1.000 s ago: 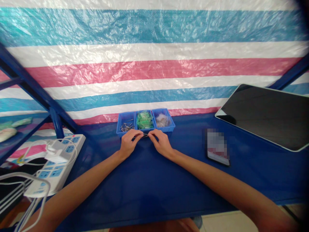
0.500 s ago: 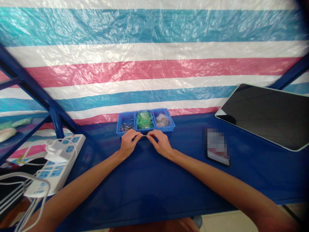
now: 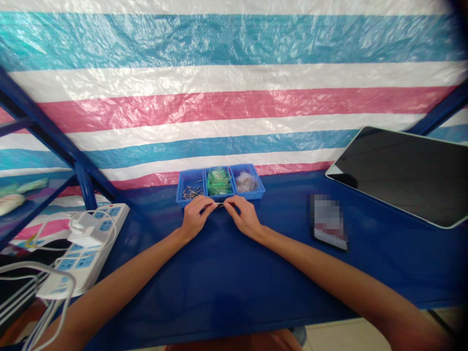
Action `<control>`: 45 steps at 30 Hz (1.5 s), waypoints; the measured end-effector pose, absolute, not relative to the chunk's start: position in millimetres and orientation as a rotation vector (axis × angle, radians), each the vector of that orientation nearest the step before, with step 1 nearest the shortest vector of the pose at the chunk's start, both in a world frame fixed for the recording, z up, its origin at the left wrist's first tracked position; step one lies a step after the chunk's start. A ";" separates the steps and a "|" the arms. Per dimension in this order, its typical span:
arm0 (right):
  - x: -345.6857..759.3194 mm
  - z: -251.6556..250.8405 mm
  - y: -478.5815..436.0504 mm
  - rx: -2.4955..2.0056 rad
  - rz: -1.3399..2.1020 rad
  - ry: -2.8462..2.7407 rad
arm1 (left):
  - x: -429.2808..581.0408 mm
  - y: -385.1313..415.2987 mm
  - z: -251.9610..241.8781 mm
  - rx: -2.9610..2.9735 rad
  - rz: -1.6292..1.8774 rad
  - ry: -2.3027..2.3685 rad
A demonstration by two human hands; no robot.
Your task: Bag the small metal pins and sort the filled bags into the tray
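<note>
My left hand (image 3: 197,214) and my right hand (image 3: 241,214) face each other just in front of the small blue bins. Between their pinched fingertips runs a thin, metallic-looking rod (image 3: 219,204), one end in each hand. It is too small for me to tell its exact kind. Behind my left hand, the left blue bin (image 3: 179,192) holds several loose thin metal pieces (image 3: 193,192). Green plastic packets (image 3: 219,181) fill the middle bin. A crumpled clear plastic bag (image 3: 246,181) lies in the right bin (image 3: 260,191).
A white power strip (image 3: 89,265) with a plugged-in charger (image 3: 87,230) and cables stands at the left. To the right lie a phone (image 3: 329,224) with a blurred screen and a large dark-screened panel (image 3: 405,175). Striped plastic sheeting (image 3: 234,107) hangs behind the blue table (image 3: 219,292).
My fingertips have drawn very slightly apart, and more of the thin rod shows between them. Both arms stay nearly in place; the bins and other things have not moved.
</note>
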State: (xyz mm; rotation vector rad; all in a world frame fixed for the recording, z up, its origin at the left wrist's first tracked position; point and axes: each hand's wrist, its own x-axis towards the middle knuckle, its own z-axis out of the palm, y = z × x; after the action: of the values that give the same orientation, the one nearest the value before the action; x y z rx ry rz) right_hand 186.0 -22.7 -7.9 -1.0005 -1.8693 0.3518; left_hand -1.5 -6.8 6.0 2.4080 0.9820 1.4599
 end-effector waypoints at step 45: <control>188.4 -8.0 -23.3 -0.985 0.366 -1.928 | -2.7 -4.0 3.6 2.398 1.562 0.935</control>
State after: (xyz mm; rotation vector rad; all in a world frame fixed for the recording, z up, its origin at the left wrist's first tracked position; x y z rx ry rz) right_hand 188.4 -23.3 -8.0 -0.9853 -1.9283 0.3658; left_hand -2.7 -4.0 3.6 2.3978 0.9349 1.5619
